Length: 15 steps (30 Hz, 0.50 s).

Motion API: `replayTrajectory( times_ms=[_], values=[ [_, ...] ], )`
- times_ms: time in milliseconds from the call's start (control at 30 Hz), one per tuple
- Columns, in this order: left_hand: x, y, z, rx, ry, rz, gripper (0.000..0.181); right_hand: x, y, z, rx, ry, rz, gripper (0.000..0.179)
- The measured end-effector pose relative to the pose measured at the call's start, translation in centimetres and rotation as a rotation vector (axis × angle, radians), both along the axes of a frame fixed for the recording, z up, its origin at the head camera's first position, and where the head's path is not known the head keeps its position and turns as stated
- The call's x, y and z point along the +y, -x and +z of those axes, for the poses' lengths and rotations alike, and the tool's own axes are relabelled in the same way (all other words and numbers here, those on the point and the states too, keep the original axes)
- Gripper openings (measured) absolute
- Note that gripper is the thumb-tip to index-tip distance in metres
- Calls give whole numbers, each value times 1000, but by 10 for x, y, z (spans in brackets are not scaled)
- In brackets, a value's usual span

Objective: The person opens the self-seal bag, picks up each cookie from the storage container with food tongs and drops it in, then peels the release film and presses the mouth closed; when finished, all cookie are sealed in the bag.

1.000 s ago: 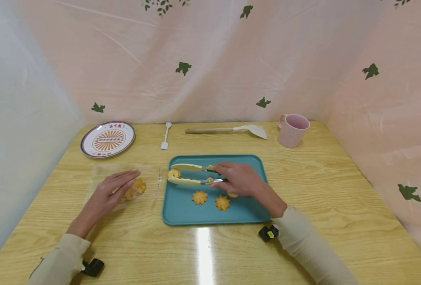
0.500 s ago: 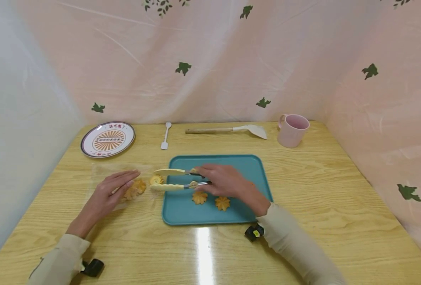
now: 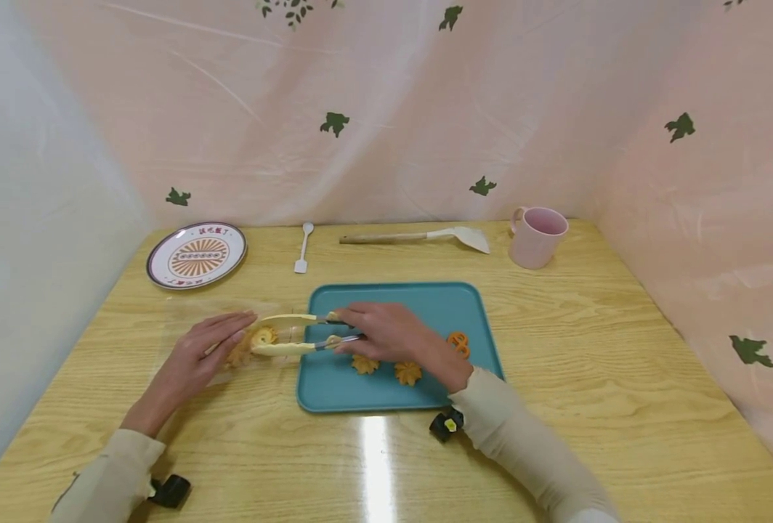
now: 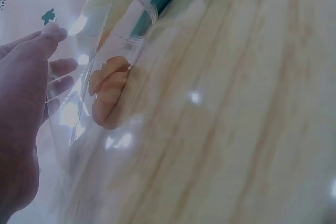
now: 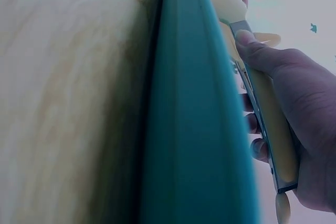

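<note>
My left hand (image 3: 200, 356) holds the edge of a clear plastic bag (image 4: 79, 145) lying left of the tray, thumb near the fingertips. Piped butter cookies (image 4: 111, 90) show through the film. My right hand (image 3: 386, 332) grips metal tongs with pale yellow tips (image 3: 288, 349), seen from the side as tongs (image 5: 273, 124) in the right wrist view. Between the tips sits a swirled cookie (image 3: 265, 335), at the bag's mouth beside my left fingertips. Whether the cookie touches those in the bag cannot be told. Two flower-shaped cookies (image 3: 407, 374) lie on the blue-green tray (image 3: 426, 294).
Orange pretzel-like rings (image 3: 458, 344) lie at the tray's right, partly behind my right wrist. Along the back stand a patterned plate (image 3: 197, 256), a small white spoon-like tool (image 3: 304, 248), a spatula with wooden handle (image 3: 386, 238) and a pink mug (image 3: 535, 243).
My right hand has moved left, carrying the cookie in the tongs from the tray's left edge to the bag. The orange rings have come into view. My left hand stays in place.
</note>
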<state>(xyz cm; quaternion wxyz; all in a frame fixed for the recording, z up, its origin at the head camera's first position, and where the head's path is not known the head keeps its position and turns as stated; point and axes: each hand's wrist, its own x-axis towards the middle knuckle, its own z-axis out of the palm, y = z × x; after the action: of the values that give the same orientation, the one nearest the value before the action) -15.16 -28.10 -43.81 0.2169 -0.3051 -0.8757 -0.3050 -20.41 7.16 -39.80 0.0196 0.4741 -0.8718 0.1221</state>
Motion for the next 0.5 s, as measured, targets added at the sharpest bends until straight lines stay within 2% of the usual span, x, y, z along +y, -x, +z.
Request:
replayTrajectory(
  times_ms=[300,500],
  values=[
    [0,1,0,7,-3,-15,43,-10,1,-1,15,-11,5,60],
    [-1,2,-1,8,-12,-24,41,-16,2,-3,58,7,37,59]
  ],
)
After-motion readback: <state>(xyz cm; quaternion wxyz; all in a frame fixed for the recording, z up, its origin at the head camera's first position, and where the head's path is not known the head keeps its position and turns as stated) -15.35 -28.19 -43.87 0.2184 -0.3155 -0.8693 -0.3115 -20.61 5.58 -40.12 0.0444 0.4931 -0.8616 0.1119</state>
